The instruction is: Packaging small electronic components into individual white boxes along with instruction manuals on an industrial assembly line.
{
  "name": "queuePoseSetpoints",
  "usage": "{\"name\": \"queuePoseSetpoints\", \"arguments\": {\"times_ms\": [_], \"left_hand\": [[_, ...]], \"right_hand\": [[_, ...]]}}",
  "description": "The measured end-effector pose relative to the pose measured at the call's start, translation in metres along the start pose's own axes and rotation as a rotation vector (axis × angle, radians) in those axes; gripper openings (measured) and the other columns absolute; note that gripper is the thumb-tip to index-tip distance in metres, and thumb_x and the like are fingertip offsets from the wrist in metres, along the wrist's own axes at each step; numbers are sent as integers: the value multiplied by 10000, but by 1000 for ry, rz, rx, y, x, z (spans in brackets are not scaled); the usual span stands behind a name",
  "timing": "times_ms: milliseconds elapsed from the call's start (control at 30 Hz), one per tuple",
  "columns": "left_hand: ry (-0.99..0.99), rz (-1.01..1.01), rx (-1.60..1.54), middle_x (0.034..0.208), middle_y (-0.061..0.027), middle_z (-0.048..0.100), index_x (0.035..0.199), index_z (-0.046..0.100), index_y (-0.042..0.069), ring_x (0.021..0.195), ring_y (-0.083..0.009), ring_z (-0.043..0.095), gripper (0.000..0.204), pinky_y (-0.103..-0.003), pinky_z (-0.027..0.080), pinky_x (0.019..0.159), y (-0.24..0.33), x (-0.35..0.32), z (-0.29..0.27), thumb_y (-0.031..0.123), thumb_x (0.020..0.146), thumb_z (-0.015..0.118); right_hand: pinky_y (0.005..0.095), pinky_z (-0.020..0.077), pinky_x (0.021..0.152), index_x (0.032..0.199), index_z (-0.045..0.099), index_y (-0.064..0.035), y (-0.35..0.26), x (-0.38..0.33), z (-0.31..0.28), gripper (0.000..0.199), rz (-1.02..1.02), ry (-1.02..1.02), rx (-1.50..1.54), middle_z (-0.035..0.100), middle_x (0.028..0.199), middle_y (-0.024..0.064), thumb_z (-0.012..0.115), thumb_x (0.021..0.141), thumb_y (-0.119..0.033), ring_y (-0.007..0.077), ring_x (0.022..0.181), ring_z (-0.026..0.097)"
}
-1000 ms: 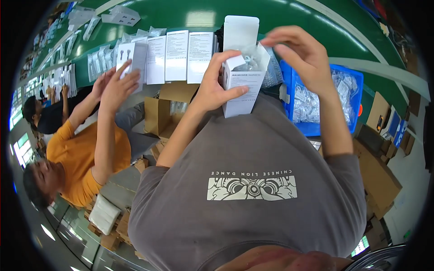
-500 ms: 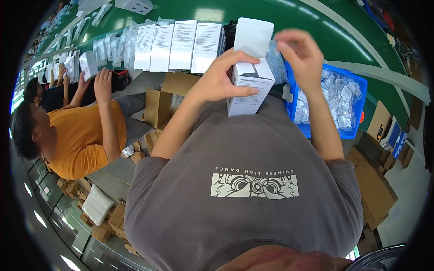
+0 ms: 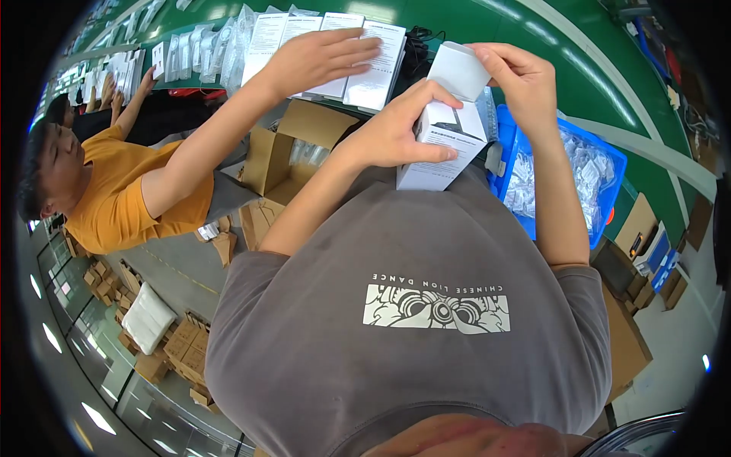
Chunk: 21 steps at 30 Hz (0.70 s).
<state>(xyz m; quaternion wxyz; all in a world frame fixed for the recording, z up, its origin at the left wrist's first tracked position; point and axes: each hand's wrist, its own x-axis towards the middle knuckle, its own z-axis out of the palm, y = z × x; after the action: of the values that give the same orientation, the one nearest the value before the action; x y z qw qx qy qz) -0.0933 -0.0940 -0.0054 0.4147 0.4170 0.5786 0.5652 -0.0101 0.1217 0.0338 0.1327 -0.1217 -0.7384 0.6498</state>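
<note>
A white printed carton is held in front of my chest, tilted a little, with its top flap raised. My left hand wraps round its left side, the thumb across the printed front and the fingers over the top edge. At the flap's upper right corner, my right hand is closed in a pinch on the edge. A grey-black shape shows at the top of the carton; what lies inside is hidden.
Flat white cartons lie on the green table, beside black cables and clear plastic bags. A co-worker's hand reaches over the cartons. Right of me stands a blue bin of small bagged parts; at left, an open cardboard box.
My right hand has gone from beside the flap to pinching its corner. The carton sits slightly further right in view. The co-worker's arm has stretched over the flat cartons.
</note>
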Motion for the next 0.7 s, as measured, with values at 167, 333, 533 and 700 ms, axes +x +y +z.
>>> {"name": "queuePoseSetpoints", "arguments": {"times_ms": [167,333,533,700], "left_hand": [[-31,34,23,1190,-129,528,1226,512,61,1063,-219,562,590,-354,475,893,-1,0,-2,269,782,839],[47,-1,-6,1243,-171,503,1347,327,48,1151,-250,529,755,-398,463,939,-9,-11,6,271,819,818],[109,228,116,1347,-230,406,1443,92,57,1254,-301,473,924,-411,445,1005,-23,-11,9,263,869,787],[270,214,-141,1412,-235,334,1484,74,53,1289,-294,446,963,-403,411,1059,-14,-13,20,244,868,789]], "right_hand": [[261,558,778,988,765,26,-16,-3,-6,120,32,-223,94,759,988,123,729,886,-25,119,898,690],[285,549,824,964,766,17,-35,-26,11,117,126,-169,134,760,994,120,744,849,14,133,923,685],[338,510,920,991,752,30,-24,-43,14,201,-40,-212,-54,742,1072,140,734,801,94,195,963,654],[354,493,960,1077,732,25,-21,-51,16,234,-37,-202,-103,713,1178,145,702,847,59,203,1016,626]]}}
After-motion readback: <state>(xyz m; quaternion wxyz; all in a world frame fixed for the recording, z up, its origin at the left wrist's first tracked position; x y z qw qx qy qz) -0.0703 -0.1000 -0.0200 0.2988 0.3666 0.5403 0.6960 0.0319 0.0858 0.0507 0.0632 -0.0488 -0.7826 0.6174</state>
